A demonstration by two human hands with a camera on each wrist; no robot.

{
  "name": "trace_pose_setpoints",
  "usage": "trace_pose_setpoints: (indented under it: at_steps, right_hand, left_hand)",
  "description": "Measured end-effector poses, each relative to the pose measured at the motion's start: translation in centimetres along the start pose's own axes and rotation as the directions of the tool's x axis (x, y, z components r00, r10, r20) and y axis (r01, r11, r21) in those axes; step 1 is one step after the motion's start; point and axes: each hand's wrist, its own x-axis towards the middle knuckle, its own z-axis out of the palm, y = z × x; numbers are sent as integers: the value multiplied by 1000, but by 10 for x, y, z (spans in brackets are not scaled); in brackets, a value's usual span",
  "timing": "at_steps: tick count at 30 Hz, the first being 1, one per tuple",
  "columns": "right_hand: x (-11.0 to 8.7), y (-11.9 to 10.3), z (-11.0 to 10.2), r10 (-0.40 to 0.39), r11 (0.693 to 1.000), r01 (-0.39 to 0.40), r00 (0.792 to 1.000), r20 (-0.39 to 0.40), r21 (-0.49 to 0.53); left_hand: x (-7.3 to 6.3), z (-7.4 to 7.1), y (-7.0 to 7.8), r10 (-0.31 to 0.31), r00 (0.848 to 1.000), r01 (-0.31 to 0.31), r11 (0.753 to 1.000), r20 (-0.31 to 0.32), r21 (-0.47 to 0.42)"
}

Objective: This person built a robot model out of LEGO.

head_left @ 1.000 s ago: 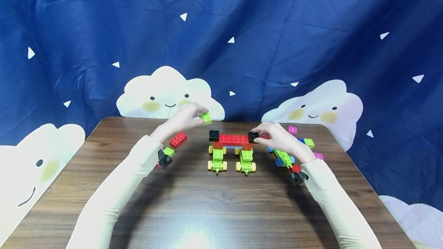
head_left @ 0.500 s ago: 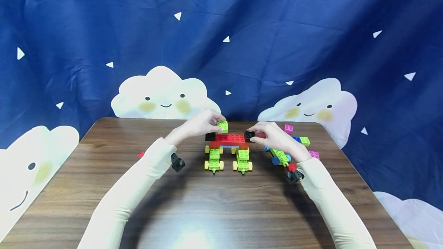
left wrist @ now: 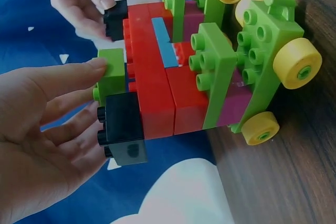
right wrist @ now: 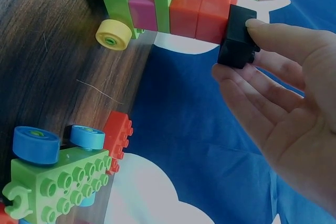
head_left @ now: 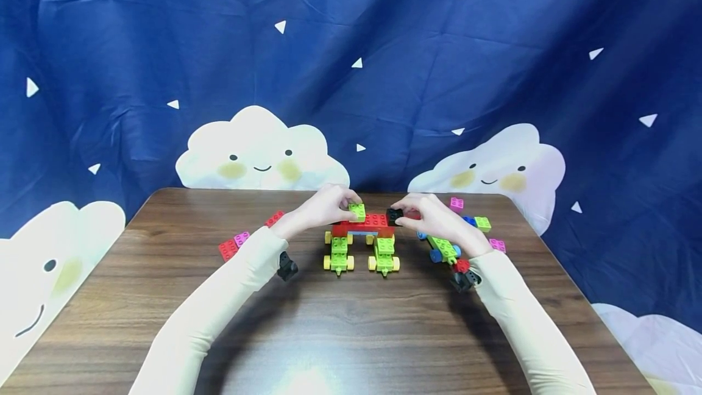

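My left hand [head_left: 329,206] pinches a lime green brick [head_left: 358,211] between thumb and fingers, right at the studs of the long red brick [head_left: 376,220]. Whether the green brick is seated there, I cannot tell. Beside it, a black brick [left wrist: 124,124] sits on the red brick's left end. At the opposite end my right hand [head_left: 430,212] grips another black brick [right wrist: 239,38] by its sides. The red span stands on two lime green wheeled bases, a left base [head_left: 339,252] and a right base [head_left: 384,252], both with yellow wheels. A blue piece [left wrist: 165,40] shows under the span.
Right of the build lies a green car base [right wrist: 63,182] with blue wheels, a red brick [right wrist: 118,137] near it. Pink, blue and green bricks [head_left: 482,224] lie farther right. Red bricks [head_left: 228,250] and a pink brick [head_left: 241,238] lie left, partly behind the left arm.
My left hand has carried the green brick rightward, then down onto or just above the red span. My right hand keeps its grip on the black brick. The view has shifted slightly.
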Motion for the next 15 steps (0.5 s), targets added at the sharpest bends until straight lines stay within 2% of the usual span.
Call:
trace_pose_setpoints:
  at_steps: [15]
  right_hand:
    - [0, -3, 0, -19, 1000, 19, 1000, -3, -15]
  left_hand:
    - [-2, 3, 0, 7, 1000, -7, 1000, 15, 10]
